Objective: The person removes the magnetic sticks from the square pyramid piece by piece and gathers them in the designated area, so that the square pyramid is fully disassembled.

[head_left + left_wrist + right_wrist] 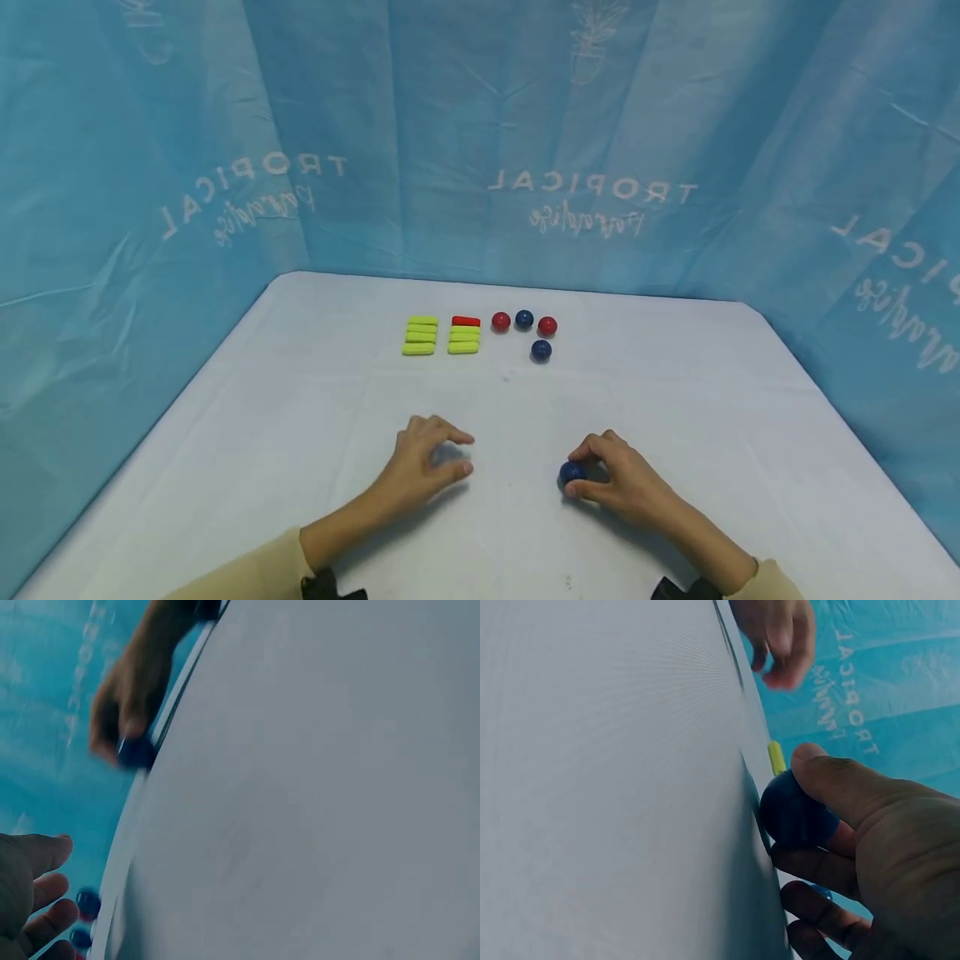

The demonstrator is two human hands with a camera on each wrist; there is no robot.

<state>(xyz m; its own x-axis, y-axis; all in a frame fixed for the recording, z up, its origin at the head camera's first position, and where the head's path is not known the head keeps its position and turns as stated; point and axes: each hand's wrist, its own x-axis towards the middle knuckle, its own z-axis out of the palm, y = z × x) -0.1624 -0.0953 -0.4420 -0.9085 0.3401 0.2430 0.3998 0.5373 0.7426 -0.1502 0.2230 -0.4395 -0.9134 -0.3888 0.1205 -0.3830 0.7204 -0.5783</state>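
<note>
My right hand [622, 479] pinches a dark blue ball [572, 473] between thumb and fingertips, low over the white table. The right wrist view shows the same blue ball [796, 811] up close, with the thumb across its upper side and fingers beneath. To the left, my left hand [422, 462] has its thumb and fingers apart and holds nothing. In the left wrist view its fingers [52, 919] appear at the lower left edge. Whether the held ball touches the table is hard to tell.
Two stacks of yellow-green sticks [419, 337] lie at the back, a red stick [466, 321] topping the right one. Beside them sit a red ball [501, 322], another red ball [547, 326], a blue ball [524, 320] and a nearer blue ball [541, 351]. Blue curtains [480, 125] surround the table.
</note>
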